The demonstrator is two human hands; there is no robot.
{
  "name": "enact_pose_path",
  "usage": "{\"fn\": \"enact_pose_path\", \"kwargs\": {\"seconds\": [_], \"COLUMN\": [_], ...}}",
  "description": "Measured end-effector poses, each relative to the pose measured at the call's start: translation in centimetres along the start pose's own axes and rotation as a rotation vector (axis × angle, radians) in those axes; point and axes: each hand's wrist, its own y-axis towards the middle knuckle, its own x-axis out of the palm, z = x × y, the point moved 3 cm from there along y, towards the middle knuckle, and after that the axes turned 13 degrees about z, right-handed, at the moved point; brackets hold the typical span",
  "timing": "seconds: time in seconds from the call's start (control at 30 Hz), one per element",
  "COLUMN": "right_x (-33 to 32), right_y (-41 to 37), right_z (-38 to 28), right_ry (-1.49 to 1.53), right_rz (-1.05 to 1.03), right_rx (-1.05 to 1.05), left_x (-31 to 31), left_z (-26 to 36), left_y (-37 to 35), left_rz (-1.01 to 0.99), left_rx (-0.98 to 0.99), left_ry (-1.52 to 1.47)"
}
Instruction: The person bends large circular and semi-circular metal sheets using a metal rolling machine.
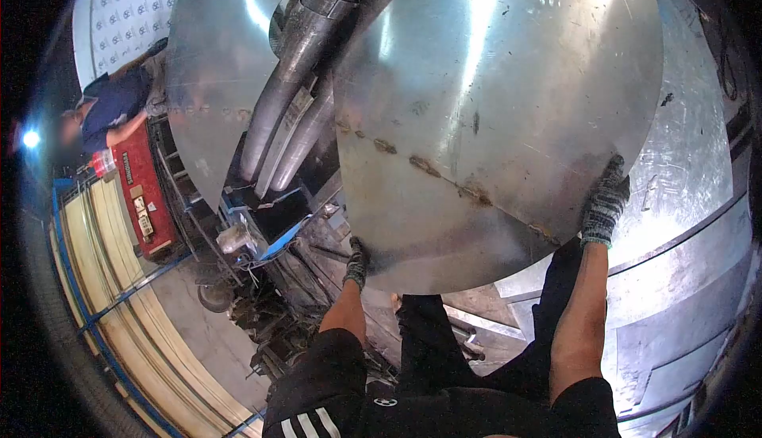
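Note:
A large round sheet of shiny metal (508, 105) fills the middle of the view, with a line of brown weld marks (425, 166) across it. My left hand (358, 264), in a grey knit glove, grips its lower left edge, the fingers hidden beneath. At the right edge, my gloved right hand (607, 204) holds the same sheet, fingers along the rim. Thick metal arms of a machine (298, 73) reach over the sheet's left side. Behind them is a second broad shiny metal surface (202, 65).
Flat metal sheets (675, 319) lie at the right. Lower left is a rack of long pale strips (151, 295) with blue bars. A red machine box (139, 176) stands near it, with a person (119, 109) leaning behind. A bright light (30, 138) shines far left.

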Motion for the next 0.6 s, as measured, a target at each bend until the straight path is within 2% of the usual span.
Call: {"fn": "enact_pose_path", "kwargs": {"seconds": [0.07,0.13,0.17,0.23,0.27,0.33,0.43,0.47,0.53,0.57,0.6], "right_x": [0.3,0.3,0.3,0.3,0.4,0.5,0.4,0.2,0.2,0.6,0.7], "right_y": [0.8,1.2,1.2,1.6,2.2,2.6,2.9,2.7,3.0,3.9,4.3], "right_z": [1.1,0.4,0.1,0.7,1.6,1.8,-0.2,-1.3,-1.4,-0.3,0.2], "right_ry": [-0.018,-0.027,-0.008,0.006,-0.072,-0.155,-0.041,-0.095,-0.149,-0.154,-0.162], "right_rz": [-0.031,-0.027,-0.035,-0.043,-0.026,-0.018,-0.063,-0.040,-0.017,0.013,0.042], "right_rx": [-0.072,-0.128,-0.090,-0.049,-0.168,-0.289,-0.229,-0.162,-0.095,-0.195,-0.293], "left_x": [-0.5,-1.0,-0.9,0.8,1.3,1.9,1.7,1.5,1.5,1.7,2.4], "left_z": [-0.9,-1.6,-1.7,-0.4,-0.3,-0.5,-0.5,-0.7,-1.0,-1.1,-0.5], "left_y": [0.9,2.6,2.3,-0.8,-0.8,-1.0,-1.3,-1.5,-1.7,-1.6,-2.4], "left_rz": [-0.001,0.061,0.062,-0.070,-0.069,-0.110,-0.011,-0.009,-0.019,-0.020,0.035], "left_rx": [0.017,-0.069,-0.069,-0.100,-0.103,-0.045,-0.004,-0.001,0.201,0.269,0.094], "left_ry": [0.001,0.173,0.174,-0.102,-0.100,-0.129,-0.012,-0.012,0.163,0.222,-0.047]}}
